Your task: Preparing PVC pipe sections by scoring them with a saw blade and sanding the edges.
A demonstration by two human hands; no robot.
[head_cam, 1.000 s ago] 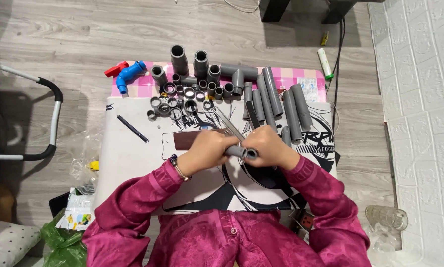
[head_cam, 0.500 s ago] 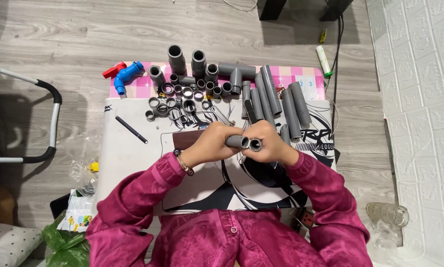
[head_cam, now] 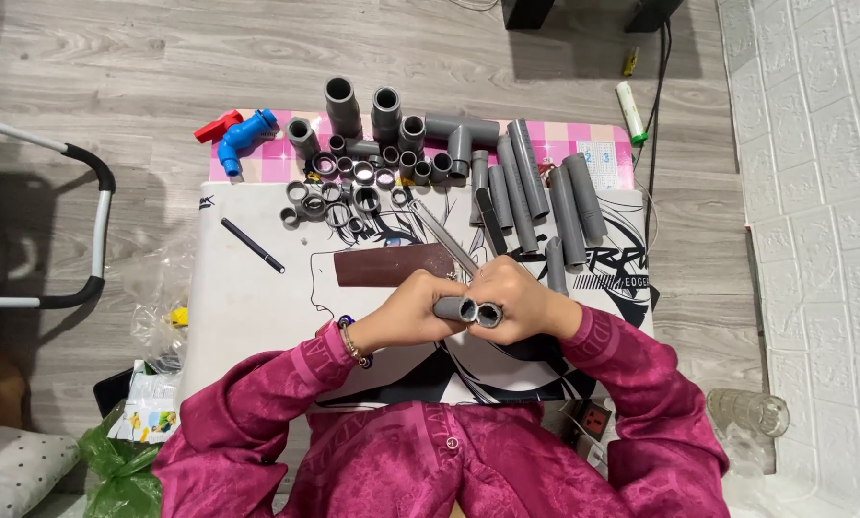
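Grey plastic is being gripped in both hands in the head view: two short grey pipe pieces [head_cam: 469,311] are being held side by side, open ends facing the camera, above the near middle of the white counter [head_cam: 248,307] with its black line drawing. The left hand [head_cam: 413,303] is being wrapped around the left piece, fingers closed on it; the right hand [head_cam: 518,299] is being closed around the right piece, and the two hands are being pressed together.

Just beyond the hands, a flat brown rectangular block [head_cam: 395,264] is being left lying on the counter, and a thin clear ruler-like strip [head_cam: 444,235] is lying slanted beside it. Farther back, a cluster of small grey ring fittings [head_cam: 339,197] and a row of long grey pipe lengths [head_cam: 545,197] are being kept near the far edge. A blue plastic tap with a red handle [head_cam: 238,134] is lying at the far left corner, and a black pen [head_cam: 253,245] is lying well apart on the left.
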